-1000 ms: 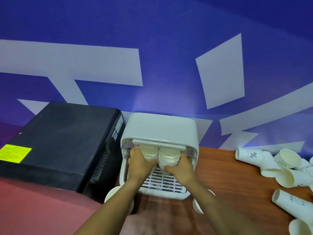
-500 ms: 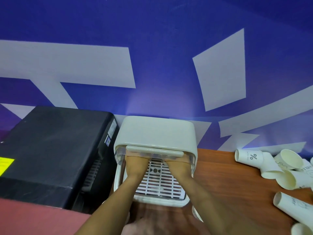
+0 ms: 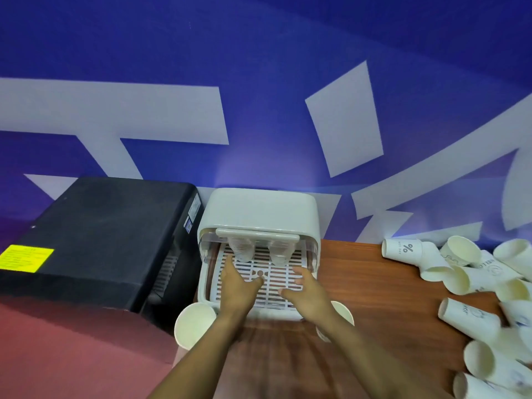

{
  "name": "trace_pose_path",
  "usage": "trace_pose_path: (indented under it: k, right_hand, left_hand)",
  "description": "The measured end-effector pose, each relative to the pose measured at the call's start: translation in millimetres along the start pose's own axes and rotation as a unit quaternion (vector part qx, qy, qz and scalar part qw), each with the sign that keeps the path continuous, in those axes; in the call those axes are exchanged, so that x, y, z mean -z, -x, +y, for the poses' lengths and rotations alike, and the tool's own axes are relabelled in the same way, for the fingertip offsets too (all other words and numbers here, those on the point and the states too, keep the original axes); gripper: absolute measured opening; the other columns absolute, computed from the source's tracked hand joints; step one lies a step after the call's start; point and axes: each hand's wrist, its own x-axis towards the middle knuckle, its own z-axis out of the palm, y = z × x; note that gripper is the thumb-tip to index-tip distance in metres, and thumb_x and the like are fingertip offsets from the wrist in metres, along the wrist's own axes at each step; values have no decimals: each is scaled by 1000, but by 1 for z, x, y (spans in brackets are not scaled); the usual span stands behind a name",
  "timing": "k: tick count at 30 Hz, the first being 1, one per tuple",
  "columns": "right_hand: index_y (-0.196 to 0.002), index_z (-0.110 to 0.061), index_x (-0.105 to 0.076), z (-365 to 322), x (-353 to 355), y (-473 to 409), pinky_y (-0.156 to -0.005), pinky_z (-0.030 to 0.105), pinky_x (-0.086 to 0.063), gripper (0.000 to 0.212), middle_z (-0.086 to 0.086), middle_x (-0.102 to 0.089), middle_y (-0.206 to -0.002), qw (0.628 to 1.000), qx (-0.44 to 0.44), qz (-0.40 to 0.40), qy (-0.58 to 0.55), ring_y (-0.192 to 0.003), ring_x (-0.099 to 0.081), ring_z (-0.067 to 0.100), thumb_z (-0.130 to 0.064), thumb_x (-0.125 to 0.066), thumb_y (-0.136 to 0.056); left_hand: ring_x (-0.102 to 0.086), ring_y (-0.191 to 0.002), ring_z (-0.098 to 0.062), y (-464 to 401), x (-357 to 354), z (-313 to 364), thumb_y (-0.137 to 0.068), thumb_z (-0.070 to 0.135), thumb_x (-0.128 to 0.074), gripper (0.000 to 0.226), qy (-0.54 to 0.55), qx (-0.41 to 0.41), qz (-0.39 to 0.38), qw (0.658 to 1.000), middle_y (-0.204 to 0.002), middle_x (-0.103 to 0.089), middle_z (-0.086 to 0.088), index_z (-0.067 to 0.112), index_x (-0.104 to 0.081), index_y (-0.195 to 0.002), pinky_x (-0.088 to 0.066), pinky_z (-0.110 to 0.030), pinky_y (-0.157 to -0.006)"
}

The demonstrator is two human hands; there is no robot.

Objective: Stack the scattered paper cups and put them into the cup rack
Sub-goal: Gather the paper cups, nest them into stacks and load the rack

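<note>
Cup rack against the wall, machine to its left, loose cups to its right.

The cup rack (image 3: 259, 214) stands on the table (image 3: 359, 272) with its back to the wall (image 3: 259, 53); the machine (image 3: 95, 234) sits just beside it on the left. Two cup stacks (image 3: 241, 250) stand side by side inside the rack, at the rear of its grid tray (image 3: 270, 283). Both hands are above the tray's front: left hand (image 3: 240, 286), right hand (image 3: 305, 292). One upright cup (image 3: 194, 325) stands at the rack's front left corner. The loose cups (image 3: 460, 272) lie piled on the table's right side, well apart from the rack.
</note>
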Motion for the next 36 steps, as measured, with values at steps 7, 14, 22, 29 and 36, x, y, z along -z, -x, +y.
trace_pose_path:
  k: [7, 14, 22, 29, 36]
  right_hand:
    - [-118, -24, -52, 27, 44, 52, -82, 23, -44, 42, -2, -60, -107, 998, 25, -5, 62, -95, -58, 14, -24, -69, -80]
    - [-120, -19, -55, 65, 101, 87, -76, 18, -35, 40, 2, -60, -111, 995, 5, 19, 94, -97, -54, 11, -22, -68, -82]
    - [-103, -24, -58, 131, 185, 127, -80, 32, -51, 35, -6, -62, -98, 970, -31, -12, 240, -90, -60, 14, -36, -73, -74]
    - [-106, -26, -49, 173, 216, 158, -73, 28, -42, 52, -3, -57, -109, 875, -56, -72, 475, -100, -55, 17, -59, -68, -70]
    - [-128, -21, -38, 199, 207, 171, -75, 30, -39, 69, 0, -60, -116, 805, -95, -80, 580, -107, -59, 21, -53, -62, -73]
  left_hand:
    - [-48, -125, -22, 59, -23, -10, -63, 30, -74, 85, -97, -25, -77, 992, -134, -49, -4, 16, -39, -139, -41, -43, -107]
    - [-30, -138, -18, 119, -64, 5, -78, 22, -73, 85, -188, -99, -192, 958, -146, -32, -4, 13, -25, -147, -23, -19, -107]
    - [-35, -130, -28, 122, -115, 4, -88, 35, -60, 69, -389, -238, -182, 871, -150, -29, -2, 20, -26, -146, -35, -36, -106]
    - [-25, -137, -27, 116, -146, 3, -85, 33, -60, 73, -498, -226, -175, 819, -153, -24, 1, 23, -22, -147, -31, -40, -109]
    - [-29, -135, -29, 118, -150, 3, -87, 30, -60, 81, -539, -184, -156, 807, -154, -15, -7, 27, -10, -151, -29, -42, -108]
